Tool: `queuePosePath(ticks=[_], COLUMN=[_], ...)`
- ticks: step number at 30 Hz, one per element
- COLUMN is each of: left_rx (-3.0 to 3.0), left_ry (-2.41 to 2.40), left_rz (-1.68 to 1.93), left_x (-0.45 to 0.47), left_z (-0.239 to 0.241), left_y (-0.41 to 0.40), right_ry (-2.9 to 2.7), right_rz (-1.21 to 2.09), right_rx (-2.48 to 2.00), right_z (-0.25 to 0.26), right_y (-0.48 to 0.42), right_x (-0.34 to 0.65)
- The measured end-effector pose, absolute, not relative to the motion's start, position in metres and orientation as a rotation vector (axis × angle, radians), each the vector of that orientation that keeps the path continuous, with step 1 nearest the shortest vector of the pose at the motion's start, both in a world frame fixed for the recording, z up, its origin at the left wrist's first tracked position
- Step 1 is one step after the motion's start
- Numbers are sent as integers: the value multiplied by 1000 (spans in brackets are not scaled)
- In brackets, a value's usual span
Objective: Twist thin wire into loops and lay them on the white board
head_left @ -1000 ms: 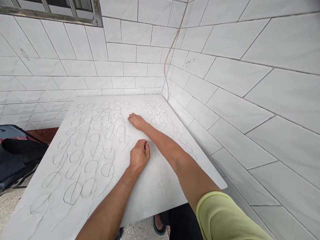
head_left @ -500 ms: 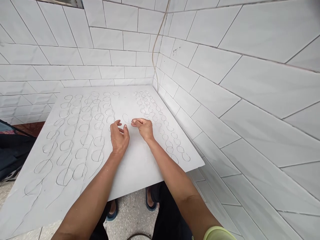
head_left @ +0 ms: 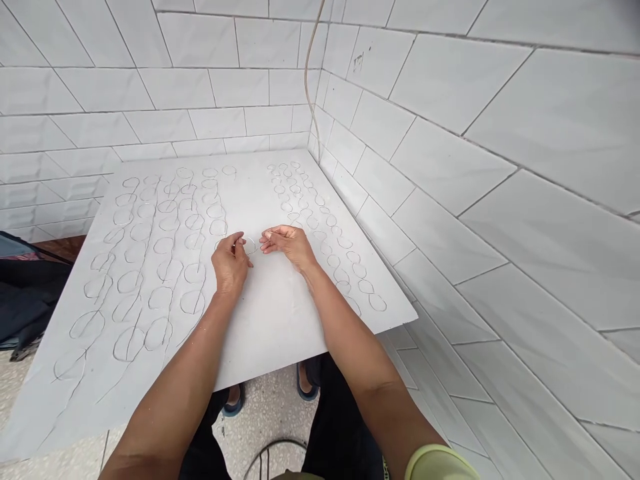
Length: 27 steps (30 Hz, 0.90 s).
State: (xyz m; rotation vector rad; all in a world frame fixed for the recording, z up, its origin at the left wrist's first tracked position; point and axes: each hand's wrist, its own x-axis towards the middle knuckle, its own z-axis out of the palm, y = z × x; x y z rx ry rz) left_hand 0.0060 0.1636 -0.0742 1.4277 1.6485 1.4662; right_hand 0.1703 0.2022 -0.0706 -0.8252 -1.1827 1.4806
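A thin wire ring [head_left: 252, 241] shows between my two hands, over the white board [head_left: 270, 313]. My left hand [head_left: 231, 264] is closed, thumb and fingertips pinched at the ring's left side. To its right, my right hand [head_left: 290, 247] holds thumb and fingers pressed together; the ring's right edge comes close to these fingertips, and whatever they pinch is too fine to make out. Left of my hands, rows of larger thin loops [head_left: 130, 281] lie on the board with long strands running through them. Chains of smaller loops [head_left: 353, 257] lie along the right side.
White tiled walls [head_left: 190, 87] meet in a corner behind the board, with a thin cable [head_left: 311, 73] running down it. Dark fabric [head_left: 25, 300] lies beyond the left edge. Under the front edge are my sandalled feet [head_left: 233, 400] and a round metal frame [head_left: 275, 445].
My left fingers have closed from a loose, parted pose to a pinch at the ring. The right hand stays pinched. The view has shifted slightly downward.
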Motion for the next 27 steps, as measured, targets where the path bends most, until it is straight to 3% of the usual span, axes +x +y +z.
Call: queuePosePath(ticks=[8, 27], left_rx=[1192, 1277], left_ry=[1569, 1220], left_rz=[1493, 1394], left_x=[11, 2], left_z=[-62, -54], left_y=[158, 160], right_ry=[-1200, -1326], right_rz=[1557, 1443], right_rx=[-871, -869], right_z=[-72, -69], right_y=[202, 198], right_x=[166, 164])
